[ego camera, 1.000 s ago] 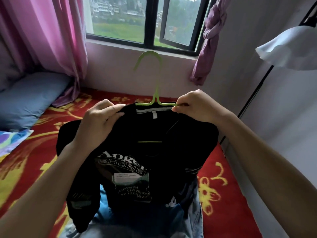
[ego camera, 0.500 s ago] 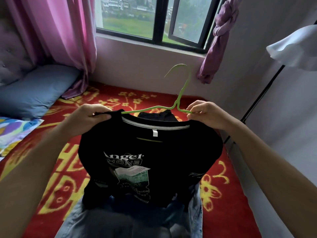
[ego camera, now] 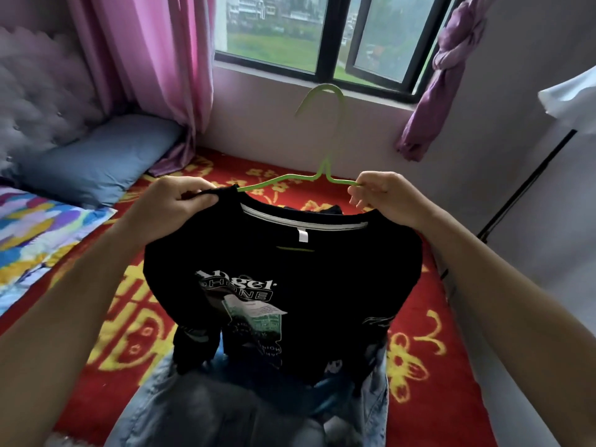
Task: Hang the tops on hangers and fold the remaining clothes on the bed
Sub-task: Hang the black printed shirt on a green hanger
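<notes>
- Black T-shirt (ego camera: 290, 269) is hanging mid-air over the bed (ego camera: 435, 350), with the green hanger (ego camera: 325, 169) partly inside its collar.
- Left hand (ego camera: 174, 201) is pinching the shirt's shoulder in a narrow grip.
- Right hand (ego camera: 387, 198) is pinching the hanger's arm, grip tight.
- Jeans (ego camera: 193, 414) are lying underneath.

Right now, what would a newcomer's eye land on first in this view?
The black printed T-shirt is held up at centre frame, above the red and yellow bedspread. A green hanger sticks up from its neck, with its right arm not yet under the fabric. The left hand grips the shirt's shoulder, and the right hand pinches the hanger's arm.
</notes>
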Tool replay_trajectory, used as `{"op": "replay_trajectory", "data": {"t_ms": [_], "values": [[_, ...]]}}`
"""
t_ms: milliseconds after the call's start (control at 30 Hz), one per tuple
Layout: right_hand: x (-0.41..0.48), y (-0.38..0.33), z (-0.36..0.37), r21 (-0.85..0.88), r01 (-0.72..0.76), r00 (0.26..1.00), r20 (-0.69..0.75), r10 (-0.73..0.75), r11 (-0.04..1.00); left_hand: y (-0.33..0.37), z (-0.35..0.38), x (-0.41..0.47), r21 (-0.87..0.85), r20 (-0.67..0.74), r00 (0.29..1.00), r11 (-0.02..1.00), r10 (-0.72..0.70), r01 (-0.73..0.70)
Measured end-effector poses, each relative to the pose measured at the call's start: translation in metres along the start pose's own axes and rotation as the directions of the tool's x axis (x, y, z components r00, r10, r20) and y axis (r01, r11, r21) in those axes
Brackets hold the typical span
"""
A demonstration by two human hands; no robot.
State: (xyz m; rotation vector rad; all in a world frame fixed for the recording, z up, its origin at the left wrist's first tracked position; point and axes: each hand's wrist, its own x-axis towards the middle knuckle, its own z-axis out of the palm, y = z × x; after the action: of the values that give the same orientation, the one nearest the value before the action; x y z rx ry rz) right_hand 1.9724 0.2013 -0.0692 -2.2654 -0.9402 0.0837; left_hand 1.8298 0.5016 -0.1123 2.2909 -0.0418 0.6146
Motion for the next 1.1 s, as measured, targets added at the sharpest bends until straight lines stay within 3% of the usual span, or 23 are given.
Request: {"op": "replay_trajectory", "data": {"t_ms": [233, 433, 600, 833, 1100], "values": [[0.02, -0.039, 0.033, 0.054, 0.152, 0.986, 0.063, -0.156, 0.987, -0.002, -0.039, -0.053, 0.061, -0.228, 0.962, 0.984, -0.151, 0.169], [0.027, -0.091, 0.084, 0.107, 0.354, 0.911, 0.184, -0.368, 0.929, -0.001, -0.077, -0.14, 0.153, -0.436, 0.879, 0.946, -0.194, 0.285], [0.021, -0.158, 0.136, 0.189, 0.517, 0.802, 0.236, -0.549, 0.835, 0.013, -0.114, -0.233, 0.162, -0.634, 0.734, 0.886, -0.243, 0.434], [-0.036, -0.26, 0.186, 0.296, 0.595, 0.685, 0.301, -0.664, 0.748, 0.047, -0.166, -0.356, 0.145, -0.823, 0.52, 0.801, -0.229, 0.581], [-0.144, -0.392, 0.234, 0.382, 0.601, 0.625, 0.323, -0.711, 0.702, 0.107, -0.241, -0.503, 0.109, -0.903, 0.381, 0.748, -0.201, 0.654]]}}
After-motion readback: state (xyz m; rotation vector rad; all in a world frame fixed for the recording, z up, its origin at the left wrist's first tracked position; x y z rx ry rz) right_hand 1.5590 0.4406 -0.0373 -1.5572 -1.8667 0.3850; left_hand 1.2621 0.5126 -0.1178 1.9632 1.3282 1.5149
